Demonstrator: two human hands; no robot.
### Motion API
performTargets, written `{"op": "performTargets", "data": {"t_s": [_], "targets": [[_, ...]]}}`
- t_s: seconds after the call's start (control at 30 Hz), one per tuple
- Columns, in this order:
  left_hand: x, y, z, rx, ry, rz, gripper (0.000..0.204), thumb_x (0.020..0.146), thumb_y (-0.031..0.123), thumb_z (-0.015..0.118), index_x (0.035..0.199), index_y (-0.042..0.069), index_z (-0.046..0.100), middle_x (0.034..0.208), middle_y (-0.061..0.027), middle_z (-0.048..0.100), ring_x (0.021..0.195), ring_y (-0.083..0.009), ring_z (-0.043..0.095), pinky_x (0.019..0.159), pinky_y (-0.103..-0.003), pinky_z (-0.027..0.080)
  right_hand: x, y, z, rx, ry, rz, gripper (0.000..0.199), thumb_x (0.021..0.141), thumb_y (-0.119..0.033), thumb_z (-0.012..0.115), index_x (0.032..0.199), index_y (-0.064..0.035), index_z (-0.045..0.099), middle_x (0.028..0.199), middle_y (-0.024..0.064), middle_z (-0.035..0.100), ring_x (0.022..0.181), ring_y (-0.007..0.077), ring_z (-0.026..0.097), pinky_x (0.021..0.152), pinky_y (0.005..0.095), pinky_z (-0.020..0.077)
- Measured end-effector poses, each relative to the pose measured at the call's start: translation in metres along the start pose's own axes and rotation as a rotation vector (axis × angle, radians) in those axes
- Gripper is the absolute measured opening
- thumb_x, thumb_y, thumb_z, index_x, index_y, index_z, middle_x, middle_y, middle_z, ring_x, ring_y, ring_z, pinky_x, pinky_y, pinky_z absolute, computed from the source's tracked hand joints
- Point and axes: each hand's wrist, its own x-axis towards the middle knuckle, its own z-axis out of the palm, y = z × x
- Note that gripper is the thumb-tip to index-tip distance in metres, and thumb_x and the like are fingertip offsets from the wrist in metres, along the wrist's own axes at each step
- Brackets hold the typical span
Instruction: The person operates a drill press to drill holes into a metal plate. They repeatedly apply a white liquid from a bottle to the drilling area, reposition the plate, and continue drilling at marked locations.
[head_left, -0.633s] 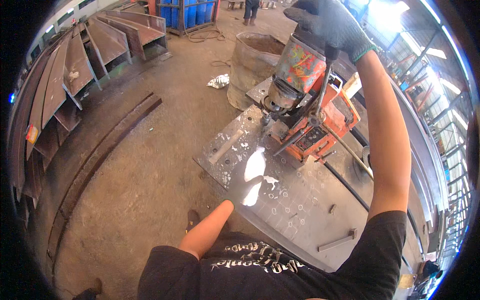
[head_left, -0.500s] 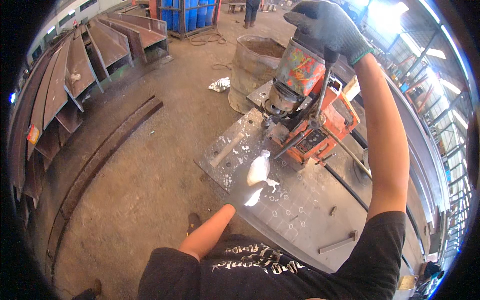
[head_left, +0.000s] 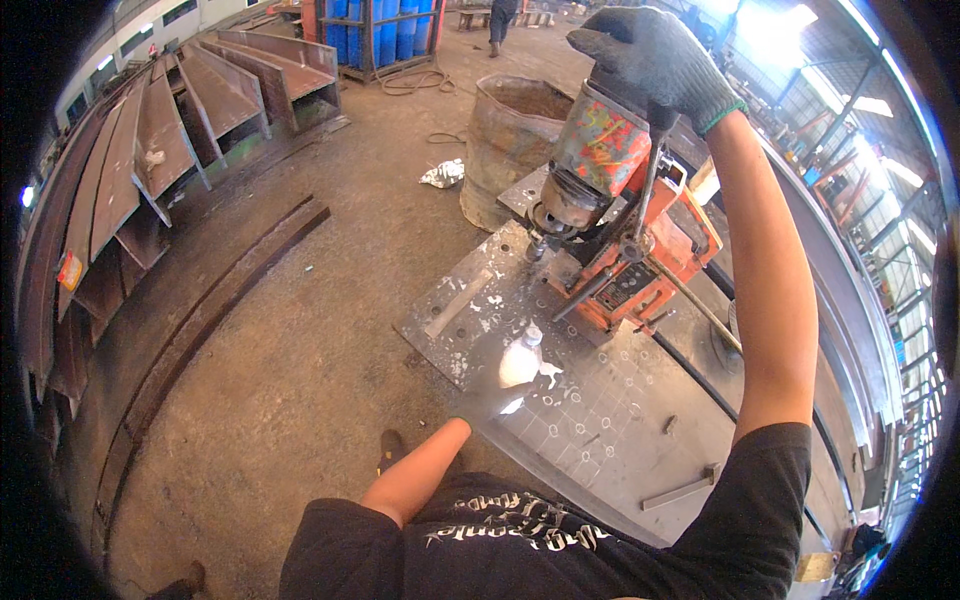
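Note:
An orange magnetic drill point(head_left: 600, 140) with a worn, paint-smeared motor stands on a steel plate point(head_left: 560, 440) marked with chalk grid lines and small circles. My right hand point(head_left: 655, 62), in a grey knit glove, is closed at the top of the drill's feed lever point(head_left: 647, 190), above the motor. My left hand point(head_left: 488, 388), gloved and partly blurred, grips a white squeeze bottle point(head_left: 519, 362), cap pointing toward the drill. The bit point(head_left: 536, 248) is over a smaller plate point(head_left: 460, 300) with drilled holes and white splashes; whether it touches is unclear.
A rusty drum point(head_left: 505, 130) stands behind the drill, a crumpled silvery bag point(head_left: 443, 173) beside it. Steel beams point(head_left: 165, 130) lie at left, with a long bar point(head_left: 220, 300) on the floor. Blue cylinders point(head_left: 385, 40) stand in a rack; a person point(head_left: 501, 22) is far behind.
My left hand and the bottle have shifted slightly nearer to me. My right hand keeps its place on the lever. The distant person's legs have changed position.

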Motion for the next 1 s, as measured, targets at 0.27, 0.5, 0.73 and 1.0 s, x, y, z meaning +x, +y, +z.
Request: {"op": "performTargets", "data": {"t_s": [0.27,0.5,0.73,1.0], "targets": [[-0.02,0.034,-0.001,0.108,0.102,-0.033,0.106,0.082,0.04,0.09,0.162,0.005,0.031,0.157,-0.016,0.047,0.147,-0.0303,0.045,0.122,-0.045,0.038,0.001,0.002,-0.001,-0.036,0.003,-0.013,0.046,0.095,-0.042,0.07,0.114,-0.0012,0.079,0.109,0.0237,0.078,0.103,0.0386,0.076,0.094,0.0444,0.0591],[-0.015,0.029,-0.002,-0.039,0.196,-0.029,0.094,0.084,0.037,0.089,0.158,0.005,0.041,0.15,-0.0138,0.056,0.14,-0.0282,0.054,0.117,-0.044,0.044,0.002,0.002,0.001,-0.005,0.001,-0.004,0.046,0.095,-0.042,0.07,0.115,-0.0013,0.079,0.109,0.0232,0.078,0.102,0.0381,0.076,0.095,0.0445,0.0587],[-0.013,0.008,0.0,-0.386,0.193,-0.088,0.076,0.087,0.035,0.088,0.147,0.003,0.053,0.127,-0.0091,0.068,0.111,-0.0222,0.068,0.099,-0.039,0.056,0.003,0.005,0.007,-0.02,-0.006,0.05,0.047,0.095,-0.042,0.07,0.114,0.0003,0.079,0.11,0.0241,0.078,0.103,0.0387,0.076,0.096,0.0448,0.0585],[-0.009,-0.012,0.005,-0.638,0.185,-0.254,0.049,0.103,0.04,0.072,0.134,0.003,0.062,0.107,-0.0056,0.071,0.091,-0.0172,0.071,0.079,-0.033,0.061,0.003,0.005,0.004,-0.039,0.015,-0.032,0.047,0.094,-0.043,0.071,0.111,-0.0001,0.079,0.107,0.025,0.077,0.101,0.0396,0.076,0.093,0.0459,0.0587]]}}
